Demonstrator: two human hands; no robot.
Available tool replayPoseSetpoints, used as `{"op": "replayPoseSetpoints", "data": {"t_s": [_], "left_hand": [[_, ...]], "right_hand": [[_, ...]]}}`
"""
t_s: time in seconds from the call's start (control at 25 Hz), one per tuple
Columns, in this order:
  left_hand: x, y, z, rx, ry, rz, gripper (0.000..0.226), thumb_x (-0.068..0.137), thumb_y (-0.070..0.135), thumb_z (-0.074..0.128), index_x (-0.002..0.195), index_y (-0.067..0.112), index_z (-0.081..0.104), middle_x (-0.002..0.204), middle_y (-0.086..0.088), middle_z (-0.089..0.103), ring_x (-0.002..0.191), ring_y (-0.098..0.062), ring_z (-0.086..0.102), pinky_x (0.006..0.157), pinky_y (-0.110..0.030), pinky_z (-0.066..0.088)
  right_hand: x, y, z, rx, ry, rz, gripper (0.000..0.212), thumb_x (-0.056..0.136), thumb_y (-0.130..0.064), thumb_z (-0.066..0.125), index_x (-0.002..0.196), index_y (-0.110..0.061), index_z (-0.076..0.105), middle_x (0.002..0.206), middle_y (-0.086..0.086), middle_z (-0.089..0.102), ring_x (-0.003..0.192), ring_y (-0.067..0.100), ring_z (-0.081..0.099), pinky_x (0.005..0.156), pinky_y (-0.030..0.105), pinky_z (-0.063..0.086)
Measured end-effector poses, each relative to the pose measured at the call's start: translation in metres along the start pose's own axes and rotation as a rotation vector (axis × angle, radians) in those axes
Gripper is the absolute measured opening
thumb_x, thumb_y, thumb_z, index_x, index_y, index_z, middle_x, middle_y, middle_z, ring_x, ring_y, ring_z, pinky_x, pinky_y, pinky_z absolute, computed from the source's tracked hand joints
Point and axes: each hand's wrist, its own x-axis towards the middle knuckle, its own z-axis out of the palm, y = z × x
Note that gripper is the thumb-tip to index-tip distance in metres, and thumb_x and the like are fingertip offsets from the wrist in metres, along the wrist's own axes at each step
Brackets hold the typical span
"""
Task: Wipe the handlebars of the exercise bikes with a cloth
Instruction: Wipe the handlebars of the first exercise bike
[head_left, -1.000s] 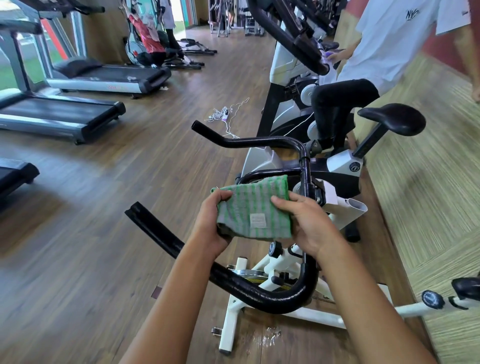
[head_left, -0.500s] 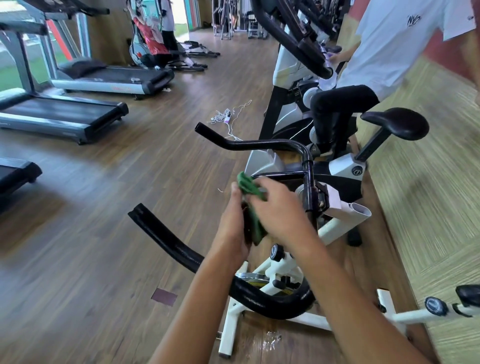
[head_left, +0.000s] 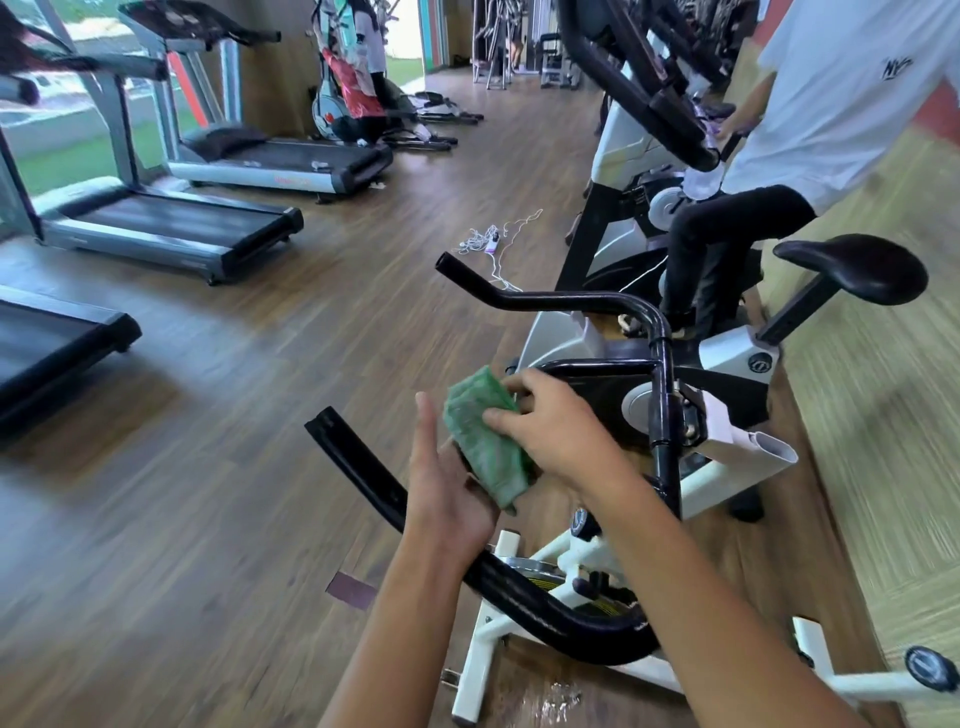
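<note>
Floor (head_left: 234, 493) is lying open left of the handlebar (head_left: 358, 467); the bike frame (head_left: 727, 358) is crowding the right. Folded cloth (head_left: 483, 441) is resting against the flat-fingered left hand (head_left: 447, 488), with the right hand (head_left: 556, 426) pinching it.

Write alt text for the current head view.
A folded green cloth sits between two hands, the left hand flat against it and the right hand gripping it, over the black handlebars of a white exercise bike. Treadmills stand on the wooden floor to the left; a person in a white shirt is at the next bike.
</note>
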Motion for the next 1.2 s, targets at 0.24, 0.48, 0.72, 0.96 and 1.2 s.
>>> {"op": "replayPoseSetpoints", "data": {"t_s": [0.24,0.48,0.72,0.96,1.2], "left_hand": [[0.01,-0.01,0.004,0.136,-0.098,0.023,0.051,0.091,0.033,0.062,0.134,0.006,0.058,0.132,-0.018,0.062,0.126,-0.034,0.057,0.11,-0.054,0.041],[0.03,-0.012,0.024,0.202,0.044,0.098,0.042,0.084,0.01,0.068,0.124,0.0,0.062,0.118,-0.023,0.068,0.109,-0.037,0.066,0.096,-0.056,0.051],[0.039,-0.021,0.032,0.329,0.039,0.126,0.033,0.092,0.014,0.064,0.12,-0.003,0.063,0.116,-0.022,0.069,0.089,-0.031,0.071,0.065,-0.037,0.061],[0.062,-0.017,0.048,0.215,-0.064,0.001,0.03,0.099,0.021,0.046,0.105,-0.001,0.067,0.1,-0.014,0.071,0.085,-0.025,0.07,0.073,-0.039,0.06],[0.113,-0.008,0.102,0.665,0.048,0.205,0.016,0.096,0.01,0.053,0.106,0.0,0.06,0.08,-0.013,0.07,0.066,-0.028,0.068,0.063,-0.038,0.058]], "right_hand": [[0.006,0.018,-0.021,-0.044,0.227,-0.026,0.017,0.08,-0.03,0.08,0.091,-0.03,0.067,0.08,-0.008,0.063,0.078,0.012,0.061,0.063,0.023,0.044],[0.004,0.039,-0.03,0.487,-0.054,0.256,0.032,0.085,-0.033,0.075,0.111,-0.015,0.067,0.105,0.009,0.074,0.091,0.02,0.068,0.089,0.04,0.056],[0.002,0.058,-0.044,0.743,-0.157,0.23,0.013,0.087,-0.008,0.07,0.099,-0.003,0.07,0.087,0.012,0.072,0.073,0.018,0.067,0.07,0.028,0.059],[0.022,0.071,-0.055,0.384,-0.052,0.093,0.018,0.085,-0.024,0.077,0.101,-0.015,0.075,0.094,0.0,0.075,0.077,0.011,0.067,0.074,0.03,0.056],[0.046,0.096,-0.132,0.076,0.623,-0.227,0.012,0.096,-0.028,0.06,0.095,-0.022,0.071,0.084,-0.01,0.07,0.08,0.008,0.065,0.073,0.026,0.05]]}}
